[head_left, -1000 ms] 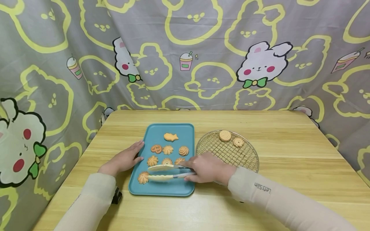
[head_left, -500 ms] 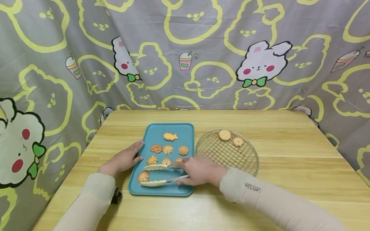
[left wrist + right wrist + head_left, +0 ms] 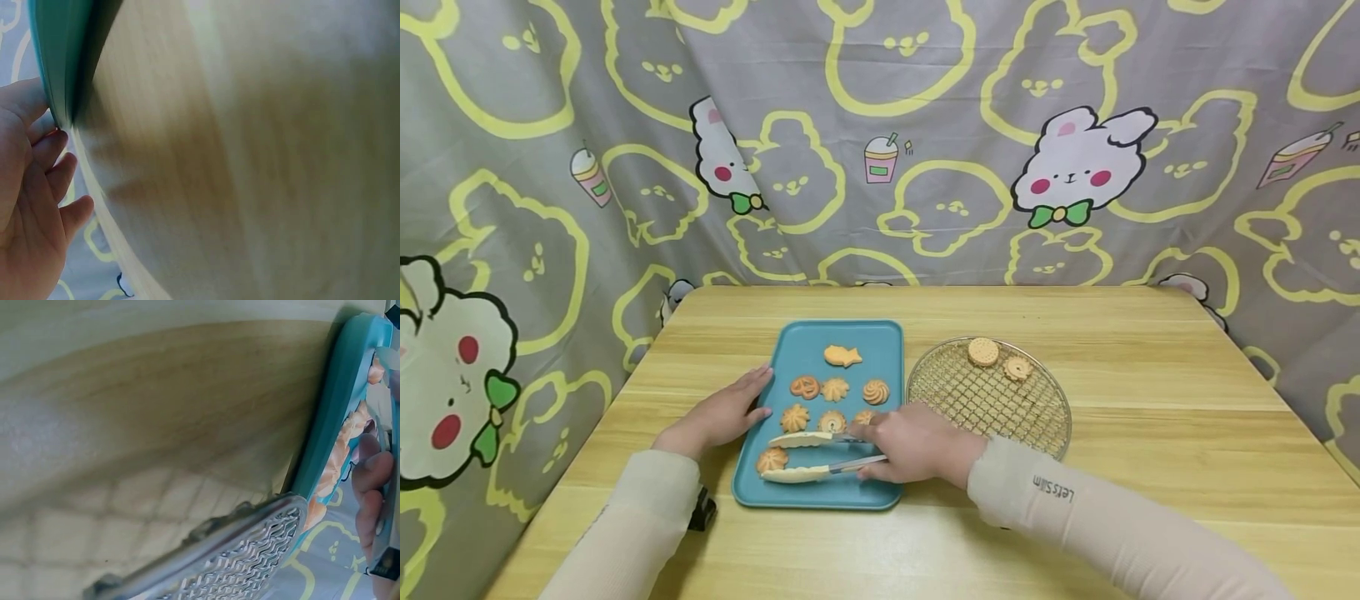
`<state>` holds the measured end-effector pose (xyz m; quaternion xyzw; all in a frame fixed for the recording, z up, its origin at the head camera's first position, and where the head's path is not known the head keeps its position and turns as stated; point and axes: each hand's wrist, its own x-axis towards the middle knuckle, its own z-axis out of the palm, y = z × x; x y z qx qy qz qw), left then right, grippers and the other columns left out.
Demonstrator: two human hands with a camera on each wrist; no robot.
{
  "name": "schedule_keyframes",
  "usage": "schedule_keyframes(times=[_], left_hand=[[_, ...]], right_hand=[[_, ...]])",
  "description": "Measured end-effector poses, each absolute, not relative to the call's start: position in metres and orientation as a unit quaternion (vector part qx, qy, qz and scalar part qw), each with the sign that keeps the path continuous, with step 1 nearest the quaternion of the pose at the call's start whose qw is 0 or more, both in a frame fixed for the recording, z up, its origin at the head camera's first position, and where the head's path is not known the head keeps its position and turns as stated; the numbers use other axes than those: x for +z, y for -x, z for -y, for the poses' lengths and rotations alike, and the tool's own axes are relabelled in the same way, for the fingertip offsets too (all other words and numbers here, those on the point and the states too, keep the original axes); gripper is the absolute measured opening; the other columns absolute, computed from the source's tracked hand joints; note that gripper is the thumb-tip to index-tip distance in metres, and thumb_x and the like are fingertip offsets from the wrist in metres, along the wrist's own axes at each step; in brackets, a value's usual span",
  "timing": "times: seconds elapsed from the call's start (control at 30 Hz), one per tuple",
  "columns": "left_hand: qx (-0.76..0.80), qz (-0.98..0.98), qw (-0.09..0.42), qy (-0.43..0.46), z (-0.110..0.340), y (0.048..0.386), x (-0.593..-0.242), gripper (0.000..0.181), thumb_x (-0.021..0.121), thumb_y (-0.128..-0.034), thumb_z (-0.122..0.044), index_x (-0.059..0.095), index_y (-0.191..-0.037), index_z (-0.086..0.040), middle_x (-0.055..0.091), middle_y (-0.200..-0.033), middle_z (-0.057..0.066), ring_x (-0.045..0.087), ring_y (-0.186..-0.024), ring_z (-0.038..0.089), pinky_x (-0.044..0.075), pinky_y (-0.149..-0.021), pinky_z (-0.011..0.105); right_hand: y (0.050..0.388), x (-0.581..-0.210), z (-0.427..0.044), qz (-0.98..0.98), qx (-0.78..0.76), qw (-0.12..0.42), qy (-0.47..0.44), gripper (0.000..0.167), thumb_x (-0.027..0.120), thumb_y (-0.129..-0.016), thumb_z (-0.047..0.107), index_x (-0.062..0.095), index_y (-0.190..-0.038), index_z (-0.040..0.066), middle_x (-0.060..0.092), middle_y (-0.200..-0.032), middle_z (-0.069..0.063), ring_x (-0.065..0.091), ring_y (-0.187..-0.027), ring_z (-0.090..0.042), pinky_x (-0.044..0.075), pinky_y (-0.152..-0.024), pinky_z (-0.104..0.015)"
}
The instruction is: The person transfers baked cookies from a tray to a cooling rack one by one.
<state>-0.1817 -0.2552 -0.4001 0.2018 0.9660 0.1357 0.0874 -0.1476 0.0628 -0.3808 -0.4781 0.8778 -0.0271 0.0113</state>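
Eight biscuits, dry-looking and golden, lay on a smooth blue tray with rounded corners and a raised rim, between the fingers of both hands. Farthest beyond the fingers was a fish-shaped biscuit; nearer them came a looped pretzel, a swirled biscuit and some flower-like ones. The right hand had its fingers curled round metal tongs with cream, wavy-edged tips. Those tips stood apart on either side of a ridged biscuit, left of the right fingers; whether they touched it could not be told. The left hand touched the tray's left rim, fingers extended, thumb set apart. Right of the right fingers, a round rack of crossed wire bore a dotted disc and a ring biscuit.

The right fingers covered part of one biscuit, and that hand and its sleeve hid the rack's near edge. In the wrist views, the left hand and the tongs were cut off. Behind the left fingers, a black object was mostly hidden by the cuff.
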Motion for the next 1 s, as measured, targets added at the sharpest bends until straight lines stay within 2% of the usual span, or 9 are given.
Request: schedule_keyframes(times=[0.13,0.47,0.67,0.8,1.0], left_hand=[[0.136,-0.966,0.088,-0.2,0.255,0.182,-0.4,0.066,0.054,-0.0986,-0.027,0.024,-0.149,0.002,0.021,-0.153,0.023,0.021,-0.138,0.04,0.025,-0.108,0.055],[0.134,-0.966,0.087,-0.201,0.255,0.18,-0.398,0.065,0.054,-0.0986,-0.027,0.025,-0.149,0.003,0.021,-0.153,0.023,0.022,-0.138,0.041,0.026,-0.107,0.056],[0.133,-0.966,0.087,-0.203,0.256,0.181,-0.401,0.066,0.055,-0.0986,-0.027,0.025,-0.149,0.003,0.021,-0.153,0.024,0.022,-0.138,0.041,0.026,-0.107,0.056],[0.13,-0.967,0.085,-0.202,0.257,0.182,-0.401,0.066,0.055,-0.0986,-0.027,0.025,-0.149,0.003,0.021,-0.153,0.024,0.022,-0.138,0.041,0.026,-0.107,0.056],[0.13,-0.966,0.083,-0.206,0.257,0.182,-0.401,0.066,0.055,-0.0982,-0.026,0.025,-0.149,0.003,0.021,-0.153,0.024,0.022,-0.138,0.042,0.026,-0.107,0.056]], right_hand=[[0.147,-0.382,-0.064,-0.874,-0.031,0.004,0.484,0.062,0.056,-0.089,0.057,0.055,-0.136,0.017,0.066,-0.084,0.005,0.052,-0.057,-0.005,0.046,-0.048,-0.024],[0.148,-0.378,-0.071,-0.868,-0.07,-0.004,0.491,0.052,0.059,-0.092,0.047,0.059,-0.132,0.014,0.066,-0.081,0.007,0.05,-0.057,-0.003,0.047,-0.05,-0.024],[0.148,-0.378,-0.071,-0.872,-0.059,0.0,0.486,0.058,0.058,-0.09,0.052,0.057,-0.134,0.014,0.068,-0.09,0.003,0.057,-0.062,-0.006,0.05,-0.053,-0.027],[0.148,-0.378,-0.065,-0.879,-0.046,0.009,0.474,0.063,0.056,-0.09,0.057,0.054,-0.137,0.016,0.068,-0.102,0.001,0.062,-0.069,-0.01,0.053,-0.059,-0.03],[0.148,-0.377,-0.054,-0.885,-0.02,0.021,0.464,0.067,0.055,-0.087,0.063,0.053,-0.138,0.019,0.067,-0.111,-0.001,0.064,-0.074,-0.012,0.054,-0.062,-0.031]])
